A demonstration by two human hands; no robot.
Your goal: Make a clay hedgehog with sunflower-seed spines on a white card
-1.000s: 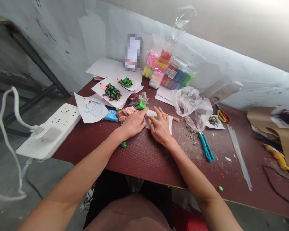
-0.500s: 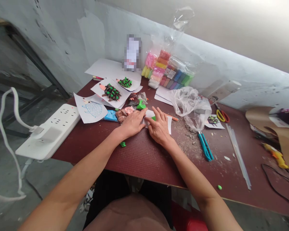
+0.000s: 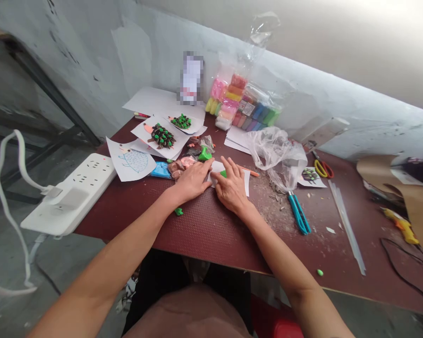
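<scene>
The left hand (image 3: 194,181), flat and holding nothing visible, seems to steady the paper (image 3: 217,166) on the desk (image 3: 204,230), while the right hand (image 3: 231,186), partly open, covers green clay (image 3: 223,173) there, its grip unclear, with a spare lump (image 3: 205,154) handily just beyond the left fingertips.

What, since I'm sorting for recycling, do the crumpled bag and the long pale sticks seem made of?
Crumpled bag: thin, glossy plastic film, judging by its see-through wrinkles.
Long pale sticks: smooth and translucent, so probably plastic or hot glue; which is unclear.
</scene>
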